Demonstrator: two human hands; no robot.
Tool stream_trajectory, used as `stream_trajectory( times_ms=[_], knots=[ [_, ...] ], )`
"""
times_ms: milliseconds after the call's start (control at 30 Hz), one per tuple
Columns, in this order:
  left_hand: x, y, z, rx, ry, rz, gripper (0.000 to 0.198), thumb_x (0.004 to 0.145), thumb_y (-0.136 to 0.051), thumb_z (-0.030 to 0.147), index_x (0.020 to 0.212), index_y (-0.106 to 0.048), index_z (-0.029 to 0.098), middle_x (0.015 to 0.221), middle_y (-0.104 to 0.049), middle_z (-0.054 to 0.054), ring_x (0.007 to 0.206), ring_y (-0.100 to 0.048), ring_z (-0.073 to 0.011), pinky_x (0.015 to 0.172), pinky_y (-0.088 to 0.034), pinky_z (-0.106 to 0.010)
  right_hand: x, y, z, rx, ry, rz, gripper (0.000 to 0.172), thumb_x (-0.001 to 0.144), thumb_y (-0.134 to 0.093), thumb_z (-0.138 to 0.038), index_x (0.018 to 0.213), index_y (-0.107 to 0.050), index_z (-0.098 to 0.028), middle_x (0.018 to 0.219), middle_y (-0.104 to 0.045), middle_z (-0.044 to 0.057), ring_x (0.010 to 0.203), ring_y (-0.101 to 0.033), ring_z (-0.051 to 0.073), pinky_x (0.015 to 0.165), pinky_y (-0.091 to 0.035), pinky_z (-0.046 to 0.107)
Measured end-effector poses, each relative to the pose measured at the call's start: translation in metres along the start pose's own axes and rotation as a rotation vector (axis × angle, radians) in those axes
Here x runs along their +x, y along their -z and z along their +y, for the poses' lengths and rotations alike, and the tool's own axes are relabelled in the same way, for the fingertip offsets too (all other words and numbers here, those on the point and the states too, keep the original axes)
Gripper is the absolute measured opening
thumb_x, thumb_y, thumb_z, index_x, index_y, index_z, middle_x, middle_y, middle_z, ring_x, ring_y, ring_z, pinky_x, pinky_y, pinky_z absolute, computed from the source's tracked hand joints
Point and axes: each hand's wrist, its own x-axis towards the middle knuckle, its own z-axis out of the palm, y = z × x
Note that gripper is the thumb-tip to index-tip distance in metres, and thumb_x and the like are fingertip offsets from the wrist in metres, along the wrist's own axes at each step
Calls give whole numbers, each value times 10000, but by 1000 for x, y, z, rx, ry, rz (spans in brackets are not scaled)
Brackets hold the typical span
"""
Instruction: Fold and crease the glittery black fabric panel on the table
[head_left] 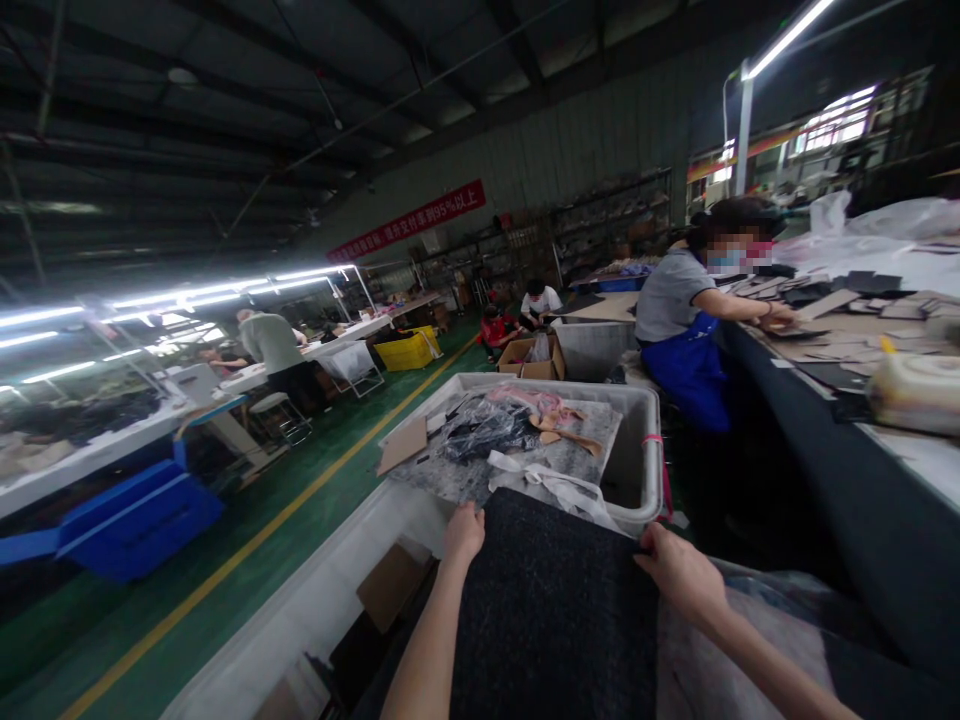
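Note:
A dark, flat rectangular sheet [555,610] with a speckled surface stretches between my two hands. My left hand [465,532] pinches its far left corner, and my right hand [681,572] pinches the far right corner. The near end of the sheet runs out of the bottom of the view. Beneath and around it is a long white bin [300,600] with brown and dark pieces inside. Just beyond the sheet stands a grey-white plastic tub [651,440], topped by a grey board [450,470] with clear plastic wrap, pink material and tan scraps on it.
To the right, a seated co-worker [675,290] handles flat pieces at a long worktable [832,420]. A blue bin [142,520] stands left of the yellow floor line [300,500]. Farther off are a cardboard box [525,362], a yellow crate [409,348] and other people.

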Motion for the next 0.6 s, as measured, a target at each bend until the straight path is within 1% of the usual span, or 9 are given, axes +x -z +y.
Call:
stream_trajectory(
  times_ms=[67,133,233,300,467,600],
  knots=[
    [4,-3,-1,-38,20,-24,313,925,-587,381,1159,-588,173,1159,-609,-80,1000,-614,-208,859,-538,-415,3,1,2,9,-27,12,153,945,-588,-272,1053,-565,-166,1039,-630,84,905,-643,225,648,-407,287],
    [8,-5,-1,-87,30,-42,305,924,-588,385,1145,-593,175,1136,-616,-74,978,-620,-202,841,-542,-400,6,3,5,14,-52,14,188,931,-608,-315,1045,-588,-167,1063,-617,102,906,-644,240,630,-399,288],
    [14,-8,-3,-174,39,-44,315,925,-584,396,1137,-594,163,1115,-621,-71,957,-624,-201,826,-546,-398,11,3,11,36,-77,-5,80,884,-645,-264,900,-639,-186,966,-634,80,876,-646,235,620,-384,278],
    [17,-9,-5,-237,42,-31,315,925,-584,395,1130,-595,155,1105,-624,-70,948,-625,-199,822,-548,-400,15,3,15,69,-86,-14,25,861,-645,-218,852,-651,-196,917,-644,61,861,-646,222,613,-374,268],
    [20,-6,-9,-411,15,13,292,924,-588,382,1106,-604,155,1098,-626,-68,948,-623,-196,827,-545,-398,19,4,22,188,-55,-20,57,829,-634,-171,775,-645,-186,832,-663,41,805,-635,197,597,-358,252],
    [16,3,-15,-573,-39,4,292,925,-586,381,1102,-602,149,1087,-628,-67,948,-624,-196,826,-545,-399,18,2,26,305,12,-35,51,811,-626,-155,768,-627,-182,774,-660,21,746,-618,182,590,-362,246]
  ],
)
